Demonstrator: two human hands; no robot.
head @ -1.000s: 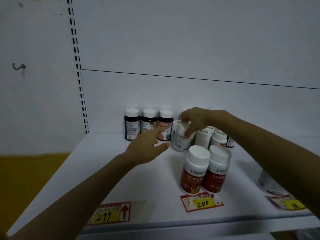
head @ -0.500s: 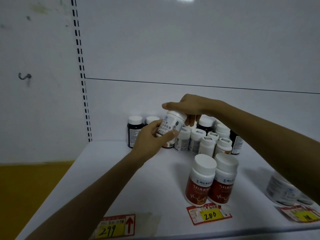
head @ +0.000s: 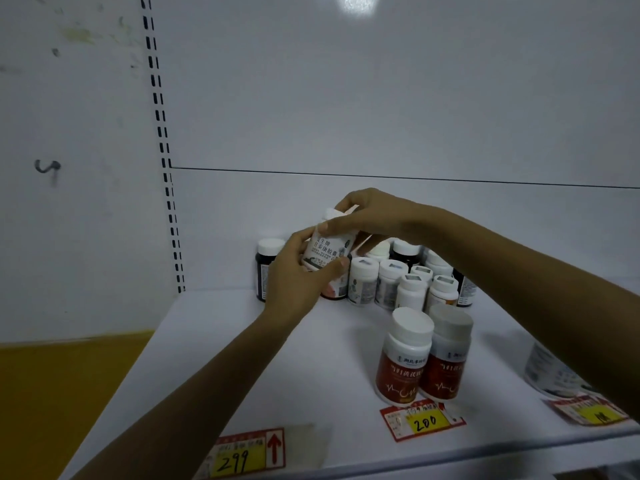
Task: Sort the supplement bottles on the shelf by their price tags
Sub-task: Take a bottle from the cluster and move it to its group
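Note:
A white supplement bottle [head: 327, 249] with black print is held up above the shelf [head: 242, 358], tilted. My left hand [head: 298, 275] wraps its lower body and my right hand [head: 374, 216] grips its cap end from above. Behind it stand dark bottles with white caps [head: 266, 265] and a cluster of small white bottles [head: 398, 282]. Two red-labelled bottles [head: 422, 358] stand at the front, just behind the 200 price tag [head: 422, 422]. A 299 price tag [head: 246, 453] lies at the front left with nothing behind it.
A third price tag [head: 595, 412] lies at the front right, with a bottle [head: 550, 372] behind it partly hidden by my right arm. A slotted upright [head: 162, 143] runs up the back left. The white back panel closes the shelf behind the bottles.
The white bottle went from the shelf cluster into both hands and now sits slightly higher, with my left hand closed round its body.

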